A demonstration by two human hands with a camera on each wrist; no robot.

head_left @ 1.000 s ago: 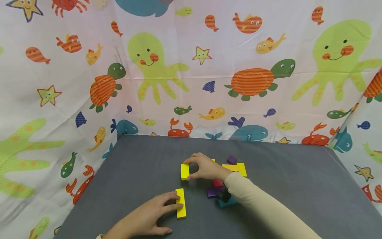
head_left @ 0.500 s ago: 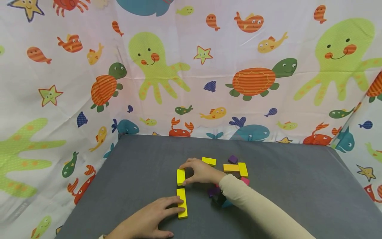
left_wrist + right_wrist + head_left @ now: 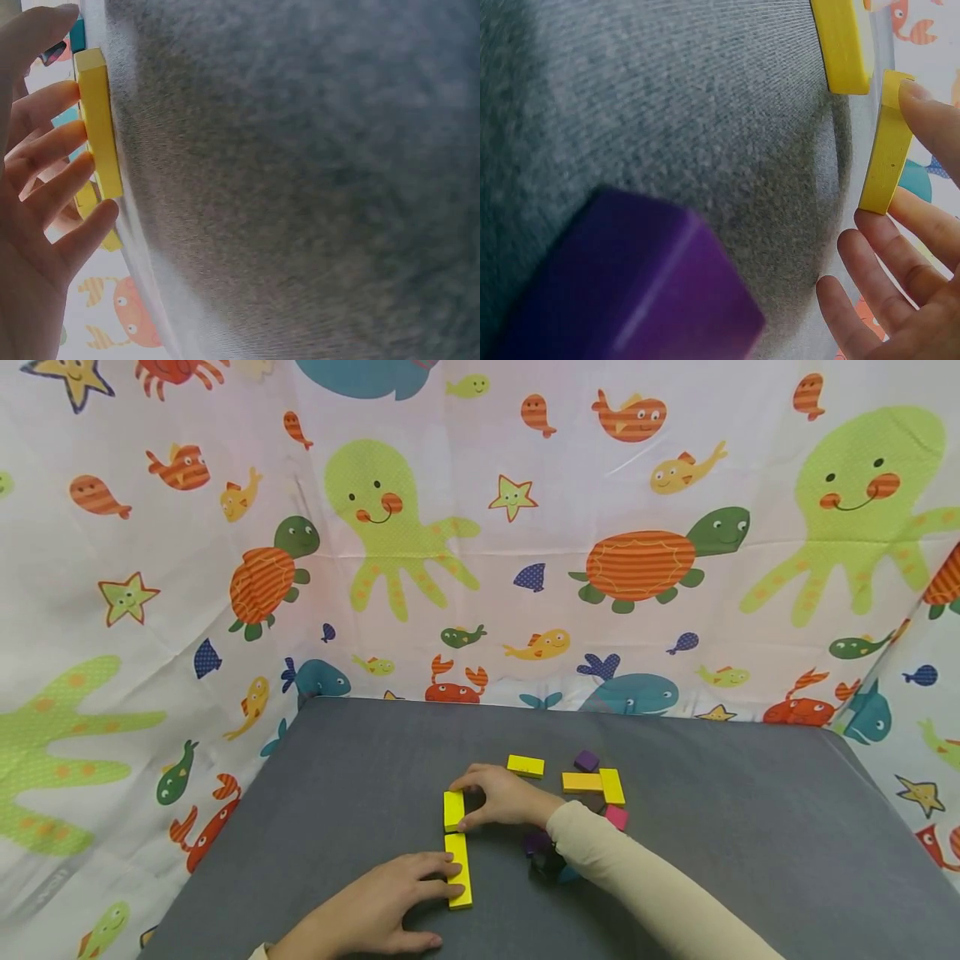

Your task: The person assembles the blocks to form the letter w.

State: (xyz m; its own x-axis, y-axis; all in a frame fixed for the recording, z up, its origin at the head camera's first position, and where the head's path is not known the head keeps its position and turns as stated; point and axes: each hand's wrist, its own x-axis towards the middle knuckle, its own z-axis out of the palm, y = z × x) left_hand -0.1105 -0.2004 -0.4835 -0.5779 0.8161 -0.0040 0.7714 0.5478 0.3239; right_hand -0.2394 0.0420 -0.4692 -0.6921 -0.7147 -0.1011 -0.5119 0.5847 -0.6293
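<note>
A long yellow wooden block (image 3: 464, 876) lies lengthwise on the grey cloth. My left hand (image 3: 382, 897) rests its outstretched fingertips on this block; in the left wrist view the fingers (image 3: 64, 131) meet its side. Just beyond its far end sits a shorter yellow block (image 3: 453, 811), lined up with it and only a thin gap away. My right hand (image 3: 501, 797) pinches that shorter block by its two ends, between thumb and fingertips. The right wrist view shows the thumb on one end of the shorter yellow block (image 3: 888, 150) and fingertips at the other.
Right of the hands lie another yellow block (image 3: 525, 767), an orange-yellow block (image 3: 581, 782) against a yellow one (image 3: 612, 786), a purple block (image 3: 587, 762) and a pink block (image 3: 617, 817). The right sleeve partly hides more blocks. A patterned curtain (image 3: 465, 493) stands behind the table.
My right hand has brought the shorter yellow block left and then nearer, closing the gap to the long block's far end. The left hand has stayed nearly still on the long block.
</note>
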